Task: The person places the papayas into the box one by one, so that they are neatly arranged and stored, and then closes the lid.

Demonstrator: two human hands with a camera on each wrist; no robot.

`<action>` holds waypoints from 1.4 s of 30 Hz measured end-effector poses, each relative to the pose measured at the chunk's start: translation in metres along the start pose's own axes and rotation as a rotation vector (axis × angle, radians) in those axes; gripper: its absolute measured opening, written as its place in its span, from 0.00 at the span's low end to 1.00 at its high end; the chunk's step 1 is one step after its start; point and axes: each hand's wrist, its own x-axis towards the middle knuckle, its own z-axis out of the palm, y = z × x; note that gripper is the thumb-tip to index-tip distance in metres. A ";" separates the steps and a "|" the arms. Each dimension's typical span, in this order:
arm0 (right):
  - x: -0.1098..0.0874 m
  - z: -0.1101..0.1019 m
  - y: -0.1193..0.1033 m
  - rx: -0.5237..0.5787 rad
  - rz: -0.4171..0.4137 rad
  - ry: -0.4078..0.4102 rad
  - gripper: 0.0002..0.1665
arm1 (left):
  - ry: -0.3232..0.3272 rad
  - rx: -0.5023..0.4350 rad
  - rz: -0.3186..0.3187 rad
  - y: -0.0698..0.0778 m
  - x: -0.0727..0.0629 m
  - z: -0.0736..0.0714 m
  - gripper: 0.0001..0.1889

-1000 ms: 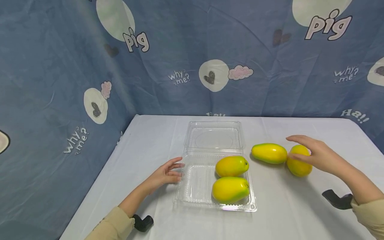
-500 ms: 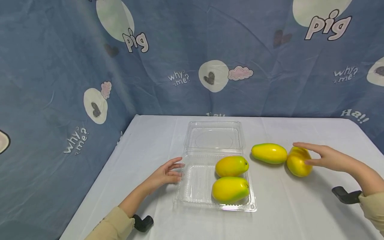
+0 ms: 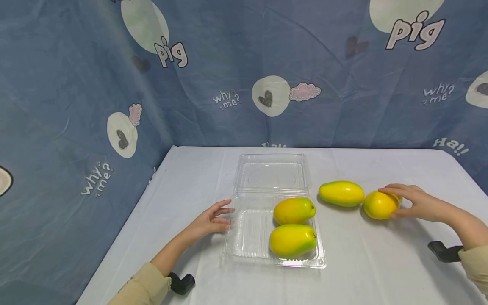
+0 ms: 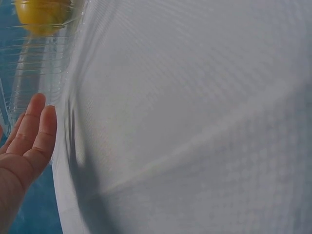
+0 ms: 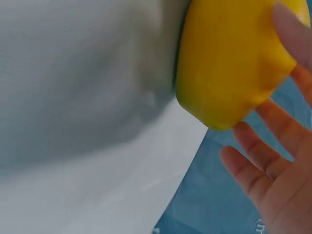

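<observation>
My right hand (image 3: 421, 204) is at the rightmost yellow papaya (image 3: 380, 205), with the thumb on its near side and fingers over the far side. In the right wrist view, the thumb lies against this papaya (image 5: 234, 58) and some fingertips touch its lower end. Just left of it lies another papaya (image 3: 342, 194), yellow with green edges. A clear plastic clamshell box (image 3: 249, 233) stands open, with two papayas (image 3: 292, 240) side by side in its right half. My left hand (image 3: 209, 220), fingers loosely spread, is at the box's left rim; whether it touches cannot be told.
The box's lid (image 3: 272, 173) lies folded back behind its base. A white cloth covers the table (image 3: 190, 182). Blue printed curtains (image 3: 213, 114) hang behind and to the left. Black wrist-worn pieces (image 3: 445, 252) jut out below both sleeves.
My right hand has shifted right and closed in on the rightmost papaya. That papaya has turned, its tapered end swinging from the back towards the right. The left hand stays put.
</observation>
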 end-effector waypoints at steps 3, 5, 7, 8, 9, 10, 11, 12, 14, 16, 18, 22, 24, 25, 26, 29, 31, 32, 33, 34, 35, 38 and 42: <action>0.000 0.001 0.001 0.013 0.024 0.009 0.40 | 0.002 -0.002 -0.002 0.000 0.000 0.000 0.39; -0.001 0.004 0.003 0.038 0.031 0.018 0.40 | 0.002 -0.003 -0.003 0.000 0.000 0.000 0.39; -0.003 0.009 0.008 0.085 0.022 0.036 0.42 | 0.000 -0.004 -0.003 0.000 0.000 0.000 0.39; -0.004 0.011 0.011 0.104 0.013 0.044 0.42 | -0.002 -0.006 -0.002 0.000 0.000 0.000 0.39; -0.005 0.013 0.013 0.123 0.001 0.052 0.42 | -0.003 -0.007 -0.001 0.000 0.000 -0.001 0.39; -0.006 0.015 0.015 0.131 -0.008 0.062 0.43 | -0.004 -0.008 0.000 -0.001 0.000 -0.001 0.39; -0.007 0.016 0.017 0.139 -0.015 0.074 0.43 | -0.005 -0.009 0.001 -0.001 0.000 -0.001 0.39; -0.007 0.017 0.017 0.150 -0.019 0.077 0.43 | -0.005 -0.010 0.001 -0.002 0.000 -0.001 0.39; -0.007 0.017 0.018 0.151 -0.020 0.081 0.43 | -0.005 -0.010 0.002 -0.002 0.000 -0.002 0.39; -0.008 0.017 0.020 0.148 -0.009 0.081 0.43 | -0.004 -0.011 0.003 -0.003 0.001 -0.002 0.39; -0.009 0.017 0.021 0.144 -0.003 0.085 0.42 | -0.006 -0.011 0.006 -0.003 0.000 -0.002 0.39; -0.011 0.018 0.023 0.152 -0.013 0.098 0.40 | -0.011 -0.015 0.009 -0.002 0.001 -0.002 0.39; -0.012 0.018 0.022 0.137 -0.008 0.108 0.40 | -0.012 -0.018 0.011 -0.002 0.001 -0.001 0.39; -0.012 0.017 0.021 0.126 0.007 0.106 0.40 | -0.012 -0.017 0.012 -0.002 0.001 -0.001 0.39; -0.013 0.016 0.019 0.121 0.023 0.099 0.40 | -0.011 -0.017 0.011 -0.002 0.001 -0.001 0.39; -0.013 0.011 0.014 0.115 0.095 0.079 0.42 | -0.010 -0.019 0.010 -0.001 0.001 -0.001 0.40; -0.015 0.007 0.010 0.115 0.124 0.092 0.42 | -0.010 -0.019 0.008 -0.001 0.001 -0.001 0.40; -0.016 0.006 0.008 0.126 0.119 0.111 0.41 | -0.010 -0.019 0.006 -0.001 0.001 0.000 0.40; -0.017 0.004 0.006 0.126 0.120 0.134 0.40 | -0.010 -0.019 0.006 -0.001 0.001 0.000 0.40; -0.018 0.002 0.005 0.127 0.110 0.155 0.39 | -0.011 -0.017 0.007 -0.001 0.001 0.000 0.40; -0.019 0.000 0.003 0.124 0.103 0.183 0.38 | -0.012 -0.016 0.008 -0.001 0.001 -0.001 0.39; -0.020 -0.005 -0.003 0.129 0.089 0.237 0.36 | -0.012 -0.018 0.011 -0.002 0.001 -0.001 0.40; -0.016 -0.012 -0.016 0.124 0.107 0.252 0.37 | -0.014 -0.025 0.014 -0.003 0.001 -0.002 0.40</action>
